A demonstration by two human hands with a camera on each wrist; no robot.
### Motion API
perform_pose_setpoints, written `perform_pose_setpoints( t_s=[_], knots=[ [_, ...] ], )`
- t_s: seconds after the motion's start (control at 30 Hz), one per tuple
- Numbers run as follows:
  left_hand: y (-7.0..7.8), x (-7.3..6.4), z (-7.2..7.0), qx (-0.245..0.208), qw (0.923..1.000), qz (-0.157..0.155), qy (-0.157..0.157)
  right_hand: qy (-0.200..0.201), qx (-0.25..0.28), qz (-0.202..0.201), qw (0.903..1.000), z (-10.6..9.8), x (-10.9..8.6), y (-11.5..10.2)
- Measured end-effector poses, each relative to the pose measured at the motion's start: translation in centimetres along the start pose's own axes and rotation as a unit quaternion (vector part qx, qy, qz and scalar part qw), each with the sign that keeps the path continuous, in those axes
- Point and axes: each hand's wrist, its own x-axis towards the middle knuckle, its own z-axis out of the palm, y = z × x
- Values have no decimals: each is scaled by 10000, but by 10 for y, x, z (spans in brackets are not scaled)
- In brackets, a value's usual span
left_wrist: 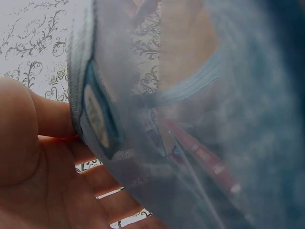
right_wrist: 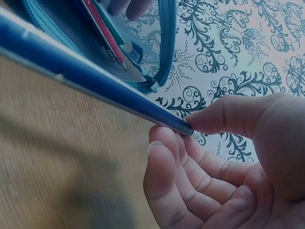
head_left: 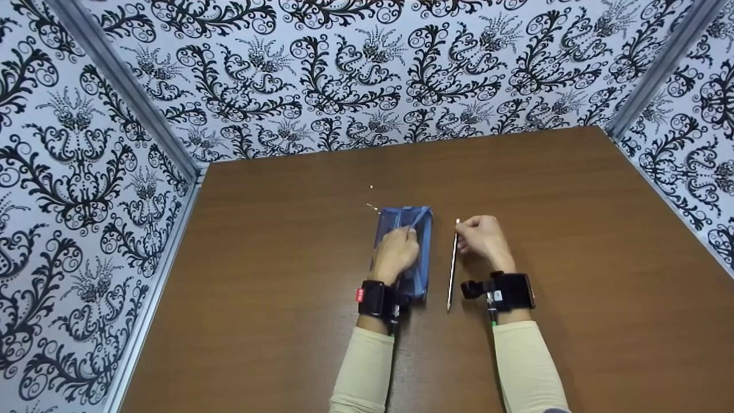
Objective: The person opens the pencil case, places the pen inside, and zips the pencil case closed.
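My left hand (head_left: 395, 253) grips the edge of a blue see-through pencil case (head_left: 425, 258), its thumb at the zipped rim in the left wrist view. The case's zip stands open. A red pencil (right_wrist: 106, 32) and a green one (right_wrist: 110, 26) lie inside, also seen through the mesh. To the right of the case, my right hand (head_left: 483, 238) pinches a pencil (head_left: 453, 267) close to its upper end, between thumb and fingers. That pencil has a blue side (right_wrist: 102, 83) in the right wrist view, and its other end slants down toward me.
Small light bits (head_left: 373, 206) lie on the brown table (head_left: 275, 258) just past the case's far left corner. Black-and-white patterned walls (head_left: 355, 74) with metal corner posts (head_left: 132, 86) enclose the table at the back and sides.
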Motion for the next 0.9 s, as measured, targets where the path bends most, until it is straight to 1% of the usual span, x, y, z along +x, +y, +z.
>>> perform_pose_setpoints(
  t_s=[0.23,0.4,0.57,0.73,0.9],
  knots=[
    [0,-1,-1,-31,10000,-21,-63,-9,-41,5,10000,1,0,-2],
    [0,0,-1,-58,10000,-12,-77,12,33,30,10000,2,0,-2],
    [-1,0,1,26,10000,-49,-66,113,228,49,9997,2,-1,-2],
    [-1,1,1,70,10000,-51,-49,243,339,-35,9991,2,-1,-2],
    [-1,1,1,63,10000,-48,-40,389,676,-101,9969,2,-1,-3]
  ],
)
